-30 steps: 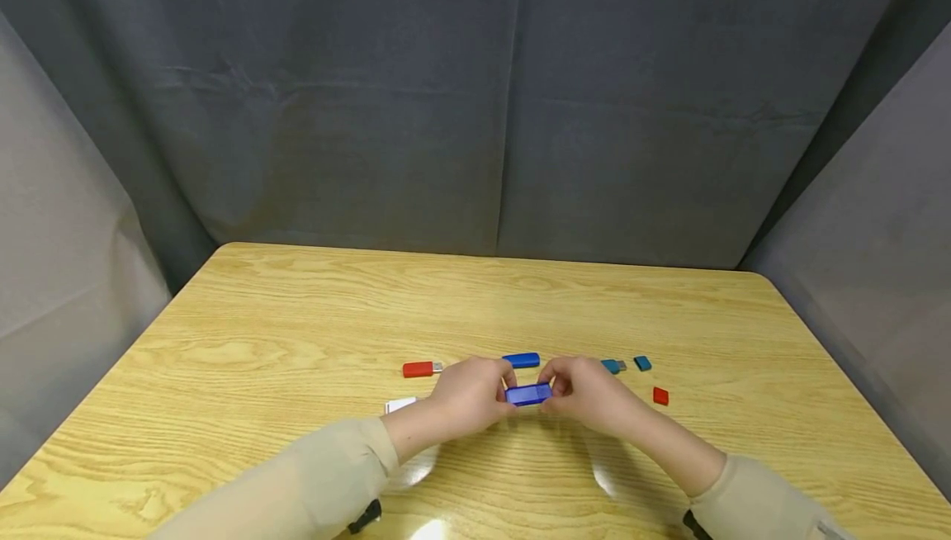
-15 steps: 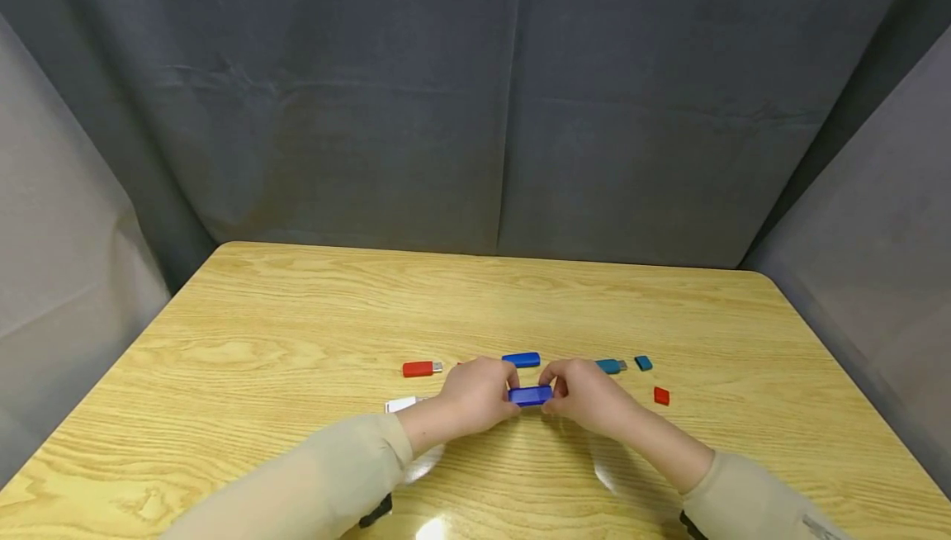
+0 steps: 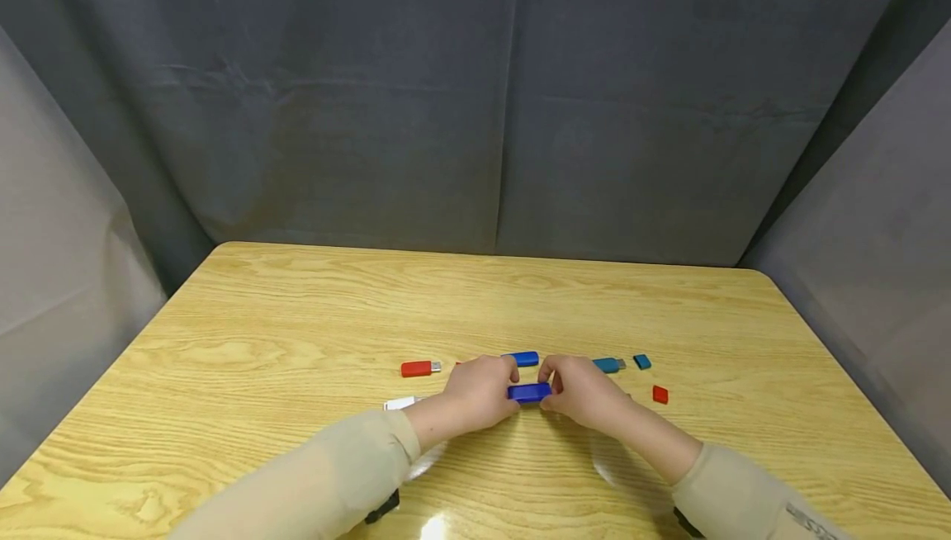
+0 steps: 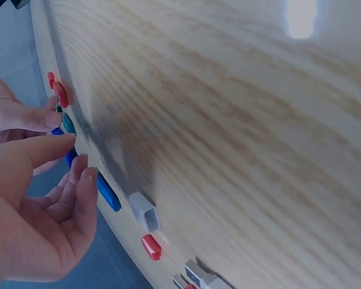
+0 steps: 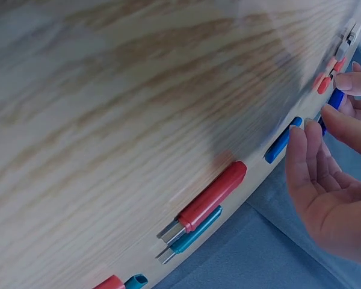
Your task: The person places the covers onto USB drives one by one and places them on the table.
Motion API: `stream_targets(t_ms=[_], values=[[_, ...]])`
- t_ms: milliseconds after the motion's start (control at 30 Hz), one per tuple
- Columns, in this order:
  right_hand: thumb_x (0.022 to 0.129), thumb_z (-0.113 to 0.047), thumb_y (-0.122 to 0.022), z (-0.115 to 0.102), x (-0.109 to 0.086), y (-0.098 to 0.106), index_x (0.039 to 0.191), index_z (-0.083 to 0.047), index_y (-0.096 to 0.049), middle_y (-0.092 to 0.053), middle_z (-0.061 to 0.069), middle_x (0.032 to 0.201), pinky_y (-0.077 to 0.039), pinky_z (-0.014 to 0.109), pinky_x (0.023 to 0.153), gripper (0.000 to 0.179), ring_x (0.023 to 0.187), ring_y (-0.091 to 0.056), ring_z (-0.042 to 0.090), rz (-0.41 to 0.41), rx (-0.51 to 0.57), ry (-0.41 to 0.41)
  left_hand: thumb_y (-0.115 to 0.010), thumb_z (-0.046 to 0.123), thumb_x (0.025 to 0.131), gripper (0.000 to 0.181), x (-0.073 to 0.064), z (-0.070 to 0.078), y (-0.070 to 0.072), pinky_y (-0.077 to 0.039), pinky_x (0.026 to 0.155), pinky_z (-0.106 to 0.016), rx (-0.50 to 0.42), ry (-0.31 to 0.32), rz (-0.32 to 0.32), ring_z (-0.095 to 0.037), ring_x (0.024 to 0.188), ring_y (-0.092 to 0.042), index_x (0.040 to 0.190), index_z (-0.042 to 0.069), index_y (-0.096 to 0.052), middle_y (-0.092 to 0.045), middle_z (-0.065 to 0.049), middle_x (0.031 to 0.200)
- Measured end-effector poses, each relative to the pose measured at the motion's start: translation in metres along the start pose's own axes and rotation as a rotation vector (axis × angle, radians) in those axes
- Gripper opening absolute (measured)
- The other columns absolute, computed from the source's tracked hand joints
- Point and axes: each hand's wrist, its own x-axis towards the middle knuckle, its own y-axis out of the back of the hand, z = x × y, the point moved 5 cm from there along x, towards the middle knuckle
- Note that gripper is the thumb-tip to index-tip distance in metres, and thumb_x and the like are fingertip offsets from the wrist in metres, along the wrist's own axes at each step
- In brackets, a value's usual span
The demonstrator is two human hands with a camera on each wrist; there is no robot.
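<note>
We find the left hand and right hand each pinching one end of a dark-blue USB stick over the table. We judge it light, stiff and slightly slick, best held by its long sides. Its long axis runs left to right; we cannot tell which end bears the connector. A brighter blue stick lies just beyond.

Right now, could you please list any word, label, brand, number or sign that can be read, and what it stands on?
No text can be read.
Right sleeve: dark marking, perhaps lettering, too blurred to read.
Held blue stick, red stick and teal stick: no lettering can be made out.
</note>
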Motion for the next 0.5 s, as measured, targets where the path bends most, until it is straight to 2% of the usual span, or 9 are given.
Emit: stream_targets(t_ms=[200, 333, 500], values=[[0.077, -0.001, -0.072, 0.0005, 0.0004, -0.0028, 0.092, -0.004, -0.063, -0.054, 0.003, 0.069, -0.039, 0.024, 0.054, 0.018, 0.059, -0.046, 0.014, -0.027, -0.028, -0.002, -0.072, 0.023, 0.079, 0.013, 0.0016, 0.0004, -0.0019, -0.036, 0.052, -0.022, -0.007, 0.003, -0.023, -0.006, 0.060, -0.047, 0.081, 0.014, -0.062, -0.059, 0.006, 0.069], [0.077, 0.001, -0.071, -0.0005, 0.0003, -0.0036, 0.094, -0.003, -0.063, -0.055, 0.003, 0.071, -0.039, 0.025, 0.054, 0.019, 0.060, -0.047, 0.014, -0.036, -0.037, 0.011, -0.072, 0.022, 0.078, 0.014, 0.0035, 0.0003, -0.0041, -0.036, 0.050, -0.022, 0.013, 0.005, -0.022, -0.006, 0.059, -0.047, 0.077, 0.015, -0.060, -0.057, 0.007, 0.067], [0.077, 0.001, -0.071, -0.0013, 0.0008, -0.0038, 0.090, -0.003, -0.063, -0.054, 0.003, 0.069, -0.039, 0.025, 0.055, 0.017, 0.060, -0.047, 0.014, -0.034, -0.062, 0.028, -0.072, 0.024, 0.080, 0.016, 0.0056, 0.0019, -0.0076, -0.036, 0.049, -0.022, 0.026, 0.007, -0.039, -0.007, 0.058, -0.047, 0.078, 0.014, -0.060, -0.056, 0.006, 0.067]])
